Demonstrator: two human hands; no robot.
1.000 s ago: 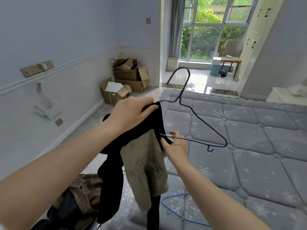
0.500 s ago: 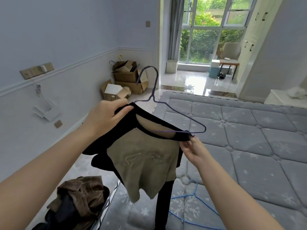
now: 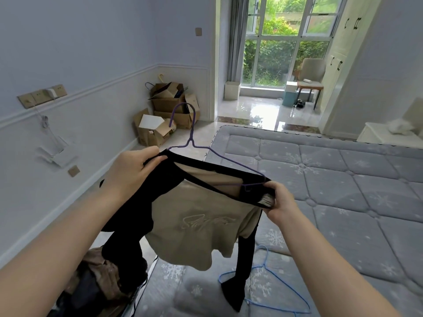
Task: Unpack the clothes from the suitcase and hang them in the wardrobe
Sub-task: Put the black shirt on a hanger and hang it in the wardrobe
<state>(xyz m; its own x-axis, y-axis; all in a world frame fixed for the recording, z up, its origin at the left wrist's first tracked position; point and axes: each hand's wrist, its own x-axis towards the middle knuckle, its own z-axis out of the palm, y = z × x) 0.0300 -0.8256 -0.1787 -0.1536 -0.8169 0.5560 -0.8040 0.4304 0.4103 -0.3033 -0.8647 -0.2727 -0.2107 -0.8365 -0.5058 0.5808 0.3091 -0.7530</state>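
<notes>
Pinching shirt [image 3: 196,216] collar (both fingers [image 3: 153,157]).

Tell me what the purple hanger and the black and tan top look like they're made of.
Purple hanger: probably coated metal wire, judging by its thin rod and twisted neck. Black and tan top: soft knit fabric, matte, drooping in loose folds, with a stitched script on the tan panel. The exact fibre cannot be told.
</notes>
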